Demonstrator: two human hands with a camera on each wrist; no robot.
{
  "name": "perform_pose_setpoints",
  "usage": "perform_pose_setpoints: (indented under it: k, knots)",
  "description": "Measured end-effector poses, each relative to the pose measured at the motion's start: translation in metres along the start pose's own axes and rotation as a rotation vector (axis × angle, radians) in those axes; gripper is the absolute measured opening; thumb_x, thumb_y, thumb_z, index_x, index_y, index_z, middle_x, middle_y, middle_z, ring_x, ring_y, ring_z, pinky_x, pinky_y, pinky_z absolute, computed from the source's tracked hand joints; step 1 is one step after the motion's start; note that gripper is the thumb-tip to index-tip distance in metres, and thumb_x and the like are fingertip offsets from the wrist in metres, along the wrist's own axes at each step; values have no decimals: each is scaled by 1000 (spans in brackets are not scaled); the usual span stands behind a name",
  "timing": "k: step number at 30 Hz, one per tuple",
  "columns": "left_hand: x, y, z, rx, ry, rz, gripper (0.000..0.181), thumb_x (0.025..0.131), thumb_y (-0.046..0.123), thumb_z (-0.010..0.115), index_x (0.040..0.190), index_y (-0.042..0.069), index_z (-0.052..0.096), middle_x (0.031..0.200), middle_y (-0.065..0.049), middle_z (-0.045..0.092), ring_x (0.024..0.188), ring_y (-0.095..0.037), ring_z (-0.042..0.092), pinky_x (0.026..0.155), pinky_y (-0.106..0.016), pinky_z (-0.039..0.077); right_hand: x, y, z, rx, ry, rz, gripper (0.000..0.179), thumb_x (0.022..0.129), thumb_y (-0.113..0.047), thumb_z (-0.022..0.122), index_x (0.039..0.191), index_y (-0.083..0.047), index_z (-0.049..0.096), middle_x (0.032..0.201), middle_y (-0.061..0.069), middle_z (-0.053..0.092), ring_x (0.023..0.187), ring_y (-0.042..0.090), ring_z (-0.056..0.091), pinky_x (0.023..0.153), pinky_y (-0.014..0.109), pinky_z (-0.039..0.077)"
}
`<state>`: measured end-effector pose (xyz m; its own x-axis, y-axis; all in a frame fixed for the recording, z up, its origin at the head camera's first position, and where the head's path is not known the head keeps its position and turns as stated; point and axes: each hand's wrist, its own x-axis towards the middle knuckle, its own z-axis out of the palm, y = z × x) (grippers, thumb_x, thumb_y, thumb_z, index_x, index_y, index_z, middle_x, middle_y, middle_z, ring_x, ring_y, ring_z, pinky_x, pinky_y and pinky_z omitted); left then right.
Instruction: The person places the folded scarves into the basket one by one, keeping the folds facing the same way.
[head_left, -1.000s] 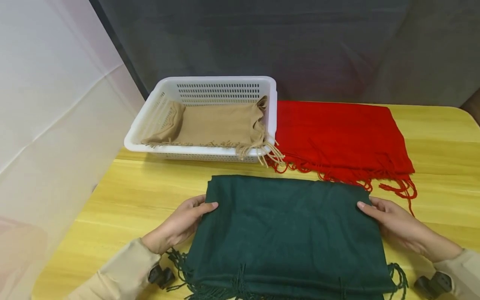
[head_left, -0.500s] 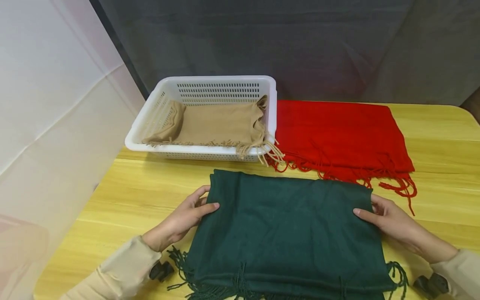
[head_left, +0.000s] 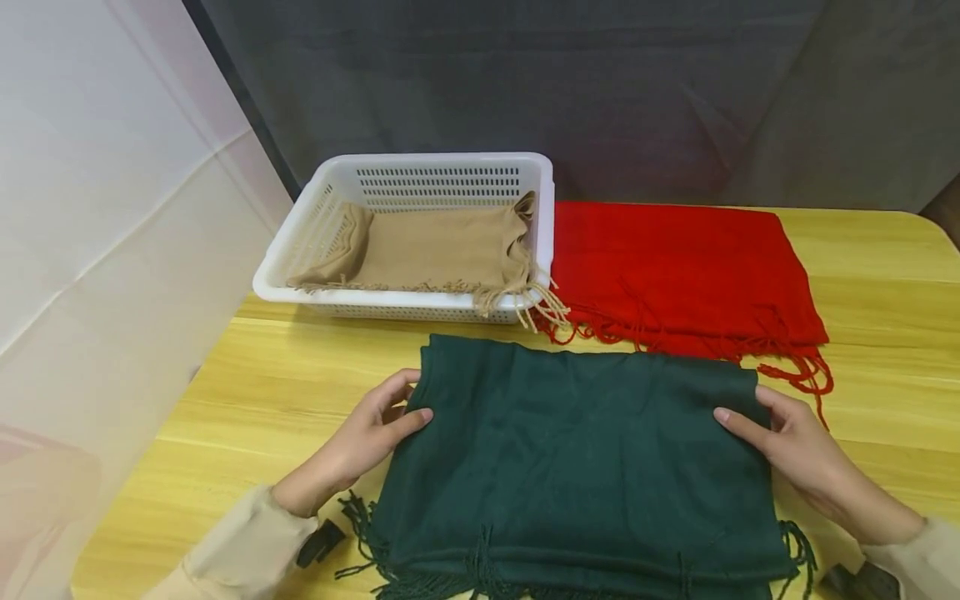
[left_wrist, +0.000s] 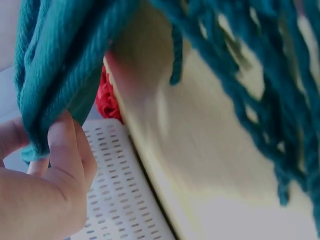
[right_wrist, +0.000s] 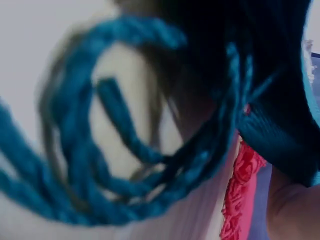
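A folded dark green scarf (head_left: 577, 467) with fringed ends lies at the front of the table in the head view. My left hand (head_left: 375, 437) pinches its far left corner, thumb on top and fingers underneath; the left wrist view shows those fingers (left_wrist: 67, 155) bent against the layered edge of the scarf (left_wrist: 65, 65). At the far right corner my right hand (head_left: 806, 454) grips the cloth in the same way, thumb over the top. Fringe (right_wrist: 120, 200) fills much of the right wrist view, where only a bit of the right hand (right_wrist: 292, 210) shows.
A white perforated basket (head_left: 408, 299) stands behind the green scarf, holding a folded tan scarf (head_left: 442, 246) whose fringe hangs over the front right rim. Right of the basket lies a folded red scarf (head_left: 690, 275). A dark curtain (head_left: 562, 83) rises behind the yellow table (head_left: 247, 400).
The green scarf's far edge has risen and shifted slightly away from me, its right corner moving right with my right hand. Both hands keep their hold. Basket and red scarf stay put.
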<state>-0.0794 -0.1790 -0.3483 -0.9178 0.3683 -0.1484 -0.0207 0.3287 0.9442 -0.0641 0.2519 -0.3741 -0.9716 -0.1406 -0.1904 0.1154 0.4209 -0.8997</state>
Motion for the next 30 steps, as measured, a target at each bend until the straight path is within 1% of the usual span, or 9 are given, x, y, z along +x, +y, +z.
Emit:
perform_pose_setpoints:
  k: [5,9,13,16,20,22,24,26,30]
  knots:
    - [-6,1,-3,85,18,73,31,88,7,54,118,7,48,93,-11,48,81,-25,53,71,-35,44,-4,-4,0,75,13,6,34,89,-20,54,120,-10,51,101,-16,58,85,7,59,69,26,49]
    - [-11,4,-7,157,21,146,27,86,5,56,113,8,51,94,-6,52,84,-20,53,74,-33,43,-7,-9,-2,119,6,-6,29,89,-16,53,118,-13,54,103,-15,58,87,8,58,70,25,49]
    - [-15,8,-11,206,9,222,23,86,3,56,108,8,53,96,-3,52,85,-15,50,74,-29,42,-9,-14,-5,109,7,-43,28,89,-12,53,117,-16,56,103,-14,59,87,8,58,69,24,49]
    - [-19,12,-12,229,0,274,19,85,0,56,103,8,52,93,-2,49,82,-14,48,72,-27,42,-10,-11,-9,88,13,-61,30,89,-11,52,119,-15,54,105,-12,59,88,8,57,69,25,49]
    - [-24,16,-14,223,-11,342,19,84,-4,55,98,8,50,86,-2,45,81,-14,46,71,-26,41,-8,5,-14,65,36,-33,34,89,-18,54,122,-11,51,105,-8,61,89,12,58,70,26,49]
    - [-26,18,-15,204,-15,375,20,83,-7,54,96,8,49,84,-2,43,81,-14,46,71,-25,41,-7,12,-17,75,51,-21,35,88,-21,55,122,-10,51,104,-5,61,88,14,59,70,27,49]
    - [-26,18,-15,168,-23,404,22,83,-10,53,96,8,48,84,-3,43,81,-13,47,67,-25,41,-6,16,-19,129,52,-17,34,88,-18,55,121,-9,52,103,-2,62,86,16,59,69,28,50]
    - [-27,18,-16,132,-29,428,23,82,-11,52,95,7,47,84,-4,42,81,-14,48,64,-26,42,-7,17,-21,216,42,-40,33,89,-12,54,121,-7,52,104,1,61,86,19,59,69,29,50]
    - [-27,15,-16,78,-30,464,26,82,-15,51,100,3,48,90,-4,46,85,-14,51,62,-24,44,-9,7,-22,335,21,-72,32,89,-4,51,121,-5,52,108,1,59,89,17,58,69,27,50]
